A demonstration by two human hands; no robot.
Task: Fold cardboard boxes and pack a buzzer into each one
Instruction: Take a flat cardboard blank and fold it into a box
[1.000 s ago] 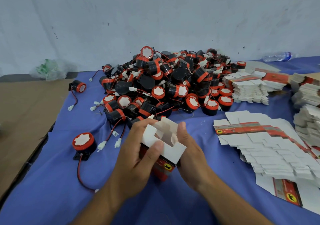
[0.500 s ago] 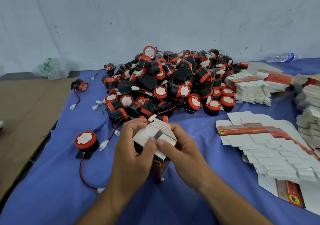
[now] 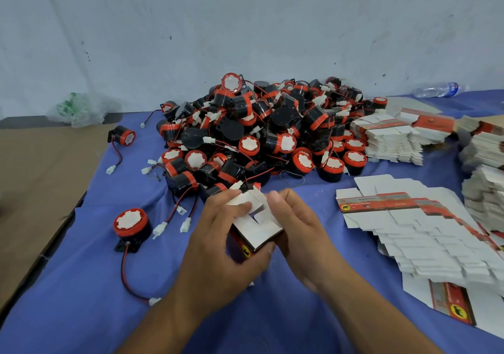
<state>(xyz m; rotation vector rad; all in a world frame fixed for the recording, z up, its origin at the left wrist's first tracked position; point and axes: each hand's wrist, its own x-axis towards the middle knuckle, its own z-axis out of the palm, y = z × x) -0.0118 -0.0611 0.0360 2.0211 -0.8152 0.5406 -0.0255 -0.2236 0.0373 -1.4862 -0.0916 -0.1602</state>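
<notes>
We see the small cardboard box [image 3: 256,231] held just above the blue tabletop [image 3: 81,312], close in front of the buzzer pile [image 3: 261,135]. Its white end flaps are partly folded with a dark gap between them, and its side is red with a yellow emblem. Our left hand [image 3: 218,247] has its fingers curled round it, thumb under the near corner. Our right hand [image 3: 300,233] cups the other side, thumb on a flap.

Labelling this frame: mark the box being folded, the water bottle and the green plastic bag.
box [image 3: 256,231], head view, white end flap.
water bottle [image 3: 434,90], head view, clear body.
plastic bag [image 3: 79,110], head view, its middle.
</notes>
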